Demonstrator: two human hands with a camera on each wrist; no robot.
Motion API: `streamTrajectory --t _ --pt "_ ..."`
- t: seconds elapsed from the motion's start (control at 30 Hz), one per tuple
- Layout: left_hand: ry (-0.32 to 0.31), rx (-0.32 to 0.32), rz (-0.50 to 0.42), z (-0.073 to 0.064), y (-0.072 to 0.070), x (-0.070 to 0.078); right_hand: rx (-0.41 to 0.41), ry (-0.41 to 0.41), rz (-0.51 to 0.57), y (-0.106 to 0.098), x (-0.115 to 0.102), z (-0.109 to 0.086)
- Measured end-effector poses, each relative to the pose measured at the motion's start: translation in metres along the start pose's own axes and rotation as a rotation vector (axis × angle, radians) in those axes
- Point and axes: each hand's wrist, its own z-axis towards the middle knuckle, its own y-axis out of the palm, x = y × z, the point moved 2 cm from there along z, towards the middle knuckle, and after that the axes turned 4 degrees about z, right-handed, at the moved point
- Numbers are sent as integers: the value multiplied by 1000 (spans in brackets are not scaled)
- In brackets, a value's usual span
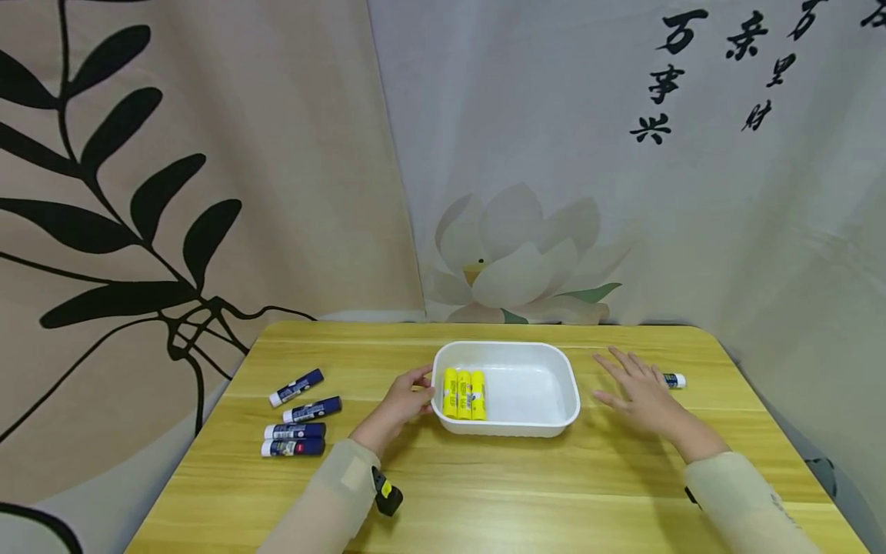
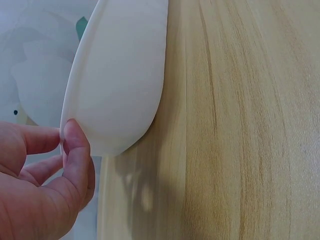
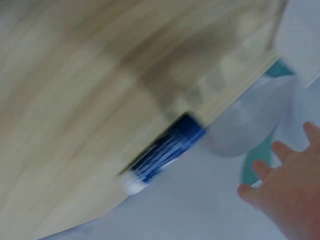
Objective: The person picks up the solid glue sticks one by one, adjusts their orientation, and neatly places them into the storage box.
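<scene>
My left hand (image 1: 401, 404) pinches the left rim of a white plastic tray (image 1: 529, 381) between thumb and fingers; the left wrist view shows this grip on the tray wall (image 2: 120, 75) up close. Inside the tray, against its left side, three yellow tubes (image 1: 464, 394) lie side by side. To the right of the tray, my right hand (image 1: 647, 396) is held over the table with its fingers spread and nothing in them. Partly hidden behind it lies a navy glue stick with a white cap (image 1: 674, 380), which appears whole but blurred in the right wrist view (image 3: 162, 152).
On the left of the wooden table (image 1: 526, 492) lie several more navy sticks with white caps, among them an upper one (image 1: 296, 388) and a lower one (image 1: 293, 448). A printed curtain (image 1: 311, 154) hangs behind the table's far edge.
</scene>
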Motion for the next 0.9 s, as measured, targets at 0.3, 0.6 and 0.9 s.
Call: streamTrajectory --t 0.3,0.6,0.9 --pt "18 -6 -1 0 0 0 -7 -15 27 -12 51 -3" --pt "24 -6 10 0 0 0 -100 32 -21 -11 79 2" --pt "11 6 16 1 0 -1 -109 -35 -170 -10 88 2"
